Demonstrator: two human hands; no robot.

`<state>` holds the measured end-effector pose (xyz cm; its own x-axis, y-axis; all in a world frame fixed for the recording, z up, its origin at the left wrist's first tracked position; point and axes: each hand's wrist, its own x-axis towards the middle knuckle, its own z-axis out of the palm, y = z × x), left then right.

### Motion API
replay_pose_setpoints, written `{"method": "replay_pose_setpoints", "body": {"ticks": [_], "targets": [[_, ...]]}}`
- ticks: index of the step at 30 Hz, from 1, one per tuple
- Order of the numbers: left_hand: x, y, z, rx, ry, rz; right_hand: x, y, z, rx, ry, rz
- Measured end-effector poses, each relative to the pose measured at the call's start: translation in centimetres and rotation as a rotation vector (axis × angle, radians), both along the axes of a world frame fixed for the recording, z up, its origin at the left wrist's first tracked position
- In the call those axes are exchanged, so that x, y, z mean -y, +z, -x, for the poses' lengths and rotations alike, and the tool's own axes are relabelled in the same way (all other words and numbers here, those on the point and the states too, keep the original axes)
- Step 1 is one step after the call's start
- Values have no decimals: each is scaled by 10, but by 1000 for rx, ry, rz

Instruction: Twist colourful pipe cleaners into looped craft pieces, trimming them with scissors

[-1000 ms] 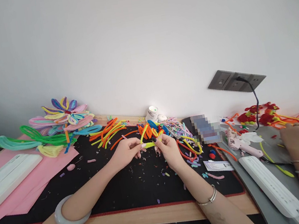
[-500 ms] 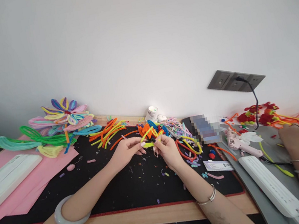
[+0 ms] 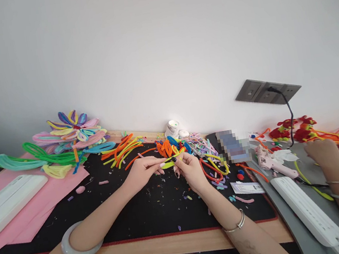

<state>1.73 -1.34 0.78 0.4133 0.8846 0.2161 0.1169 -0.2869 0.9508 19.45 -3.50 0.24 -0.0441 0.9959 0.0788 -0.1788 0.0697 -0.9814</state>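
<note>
Between my hands is a yellow-green pipe cleaner [image 3: 168, 165], bent into a narrow shape. My left hand [image 3: 147, 170] pinches its left end between thumb and fingers. On the other end, my right hand [image 3: 187, 167] is closed, its dark-nailed thumb and finger pressed against the strand. Just behind the hands lies a heap of orange pipe cleaners [image 3: 164, 148] with blue ones beside it. To the left of that, loose orange and yellow pipe cleaners [image 3: 124, 151] are spread on the black mat [image 3: 113, 216].
A pipe-cleaner flower [image 3: 75, 127] and pink sheets [image 3: 44, 204] lie at left. On the right are a phone [image 3: 233, 145], a pink glue gun [image 3: 276, 165], a white power strip [image 3: 308, 210] and a co-worker's hand [image 3: 323, 153]. A paper cup [image 3: 172, 130] stands by the wall.
A yellow strand that stood up between my hands now lies down along the bent piece. My fingers have drawn in around it. The co-worker's hand has shifted slightly left.
</note>
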Motion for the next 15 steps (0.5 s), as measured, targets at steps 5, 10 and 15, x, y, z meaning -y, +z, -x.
{"method": "replay_pose_setpoints", "body": {"ticks": [5, 10, 15], "targets": [[0, 2, 1, -29, 11, -38, 1, 2, 1, -18, -9, 21], [1, 3, 0, -27, 8, -8, 1, 2, 1, -39, -24, 66], [1, 4, 0, -27, 0, -6, 0, 4, 1, -131, -35, 114]]}}
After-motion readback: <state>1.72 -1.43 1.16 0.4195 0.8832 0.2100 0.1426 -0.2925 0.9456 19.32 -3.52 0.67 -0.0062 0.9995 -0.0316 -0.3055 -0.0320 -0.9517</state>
